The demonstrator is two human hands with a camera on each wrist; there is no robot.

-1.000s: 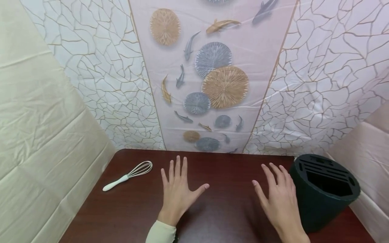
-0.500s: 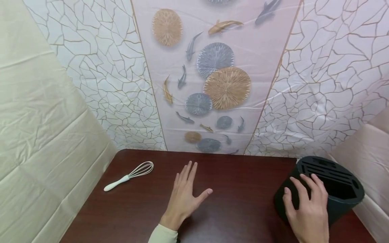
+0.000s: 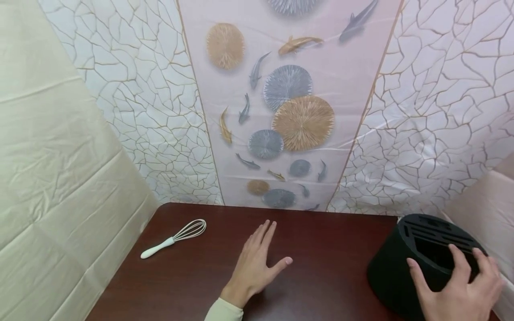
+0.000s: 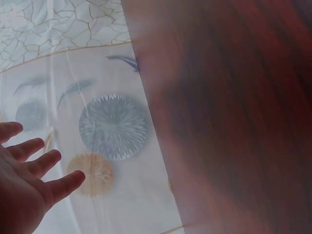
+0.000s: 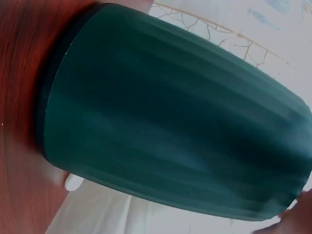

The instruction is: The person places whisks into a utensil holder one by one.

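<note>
Far left of a dark green, oval, slot-topped holder (image 3: 395,267) standing on a glossy red-brown wood-grained table (image 3: 321,258), saw creased cream cloth (image 3: 60,178). Nearer the holder, found a white wire whisk (image 3: 170,241), then a left hand (image 3: 253,267) with straight fingers and spread thumb. Beyond, saw white crack-patterned cloth (image 3: 433,111). At the holder's rim, saw a right hand (image 3: 462,290) with fingers bent, apart; could not tell whether touching.

Wrist views — dim, soft-focus
</note>
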